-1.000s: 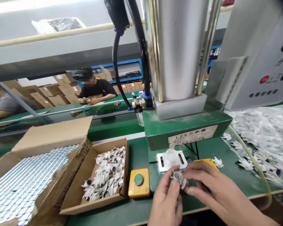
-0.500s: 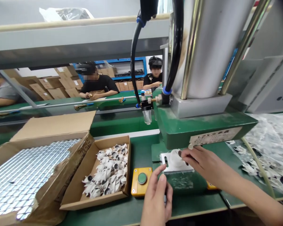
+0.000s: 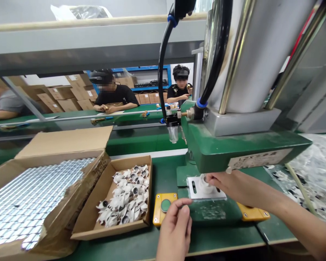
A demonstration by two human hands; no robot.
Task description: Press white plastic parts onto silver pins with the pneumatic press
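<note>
Hands apart: right hand (image 3: 233,184) at the upper rim of the white holder (image 3: 205,189), in the low gap beneath the green press (image 3: 250,152); impossible to tell whether gripping. Left hand (image 3: 176,226) half-curled, overlapping the button box (image 3: 159,212), contents unclear. White fans (image 3: 126,195) inside the tray (image 3: 112,233), beyond a narrow strip of table (image 3: 164,174).

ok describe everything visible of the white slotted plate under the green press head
The flat rectangular white plate lies on the green base, with an oblong slot each side of a rounded whitish holder. The right hand overlaps its right end; the left hand is by its near left corner. Contact and material are unclear.
</note>
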